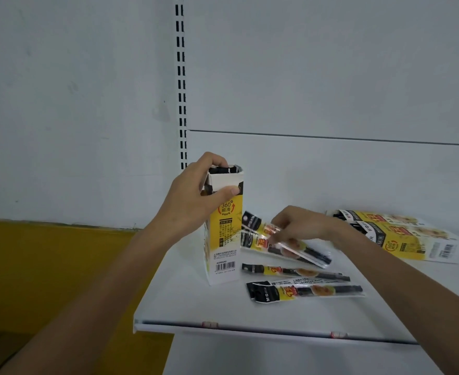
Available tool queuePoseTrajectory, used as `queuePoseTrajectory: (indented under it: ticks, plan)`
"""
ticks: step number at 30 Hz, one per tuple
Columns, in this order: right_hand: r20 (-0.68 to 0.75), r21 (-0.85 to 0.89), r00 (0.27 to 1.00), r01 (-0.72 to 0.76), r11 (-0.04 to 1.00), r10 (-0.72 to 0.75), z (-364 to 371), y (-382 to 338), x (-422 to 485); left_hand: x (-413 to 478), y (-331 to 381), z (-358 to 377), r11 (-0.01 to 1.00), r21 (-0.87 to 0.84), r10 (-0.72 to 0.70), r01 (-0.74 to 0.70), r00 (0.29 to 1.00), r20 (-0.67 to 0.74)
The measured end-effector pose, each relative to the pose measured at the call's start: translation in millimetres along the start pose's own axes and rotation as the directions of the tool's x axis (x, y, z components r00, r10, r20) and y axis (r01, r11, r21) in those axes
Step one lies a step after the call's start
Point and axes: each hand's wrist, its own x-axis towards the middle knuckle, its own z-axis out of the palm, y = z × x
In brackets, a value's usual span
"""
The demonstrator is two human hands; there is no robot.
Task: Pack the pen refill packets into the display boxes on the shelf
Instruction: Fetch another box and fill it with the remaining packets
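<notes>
A tall white and yellow display box [223,236] stands upright at the left end of the white shelf [190,304], its top open with dark packet ends showing inside. My left hand [196,193] grips the box near its top. Just right of the box, my right hand [301,226] pinches a bunch of pen refill packets [282,243] lifted at a slant off the shelf. Two more refill packets lie flat nearer the front: one [296,272] and a pair stacked together [304,290].
Two more display boxes [412,239] lie flat at the back right of the shelf. A slotted upright [181,85] runs up the white back wall. Yellow floor shows beyond the shelf's left edge.
</notes>
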Motion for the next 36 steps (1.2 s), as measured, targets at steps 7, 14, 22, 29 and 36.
queuePoseTrajectory:
  ticks: [7,14,22,29,36]
  plan:
    - [-0.242,0.347,0.97,0.048,0.937,0.04,-19,2,1,0,4,-2,1.0,-0.012,-0.013,0.013,1.0,0.026]
    - [-0.415,0.128,0.91,0.048,0.991,0.009,-30,-7,2,0,6,0,0.999,0.045,-0.025,0.025,1.0,0.007]
    - [-0.835,0.428,0.546,0.722,0.544,-0.068,-70,-92,-28,-1,4,1,0.999,0.003,-0.032,0.032,0.999,-0.027]
    - [-0.853,0.391,0.487,0.834,0.388,-0.189,-65,-146,-40,0,6,0,1.0,-0.01,-0.024,0.023,0.999,-0.032]
    - [-0.682,0.268,0.69,0.546,0.793,-0.244,-28,-136,-17,-2,3,1,1.0,0.011,0.011,-0.011,0.999,-0.044]
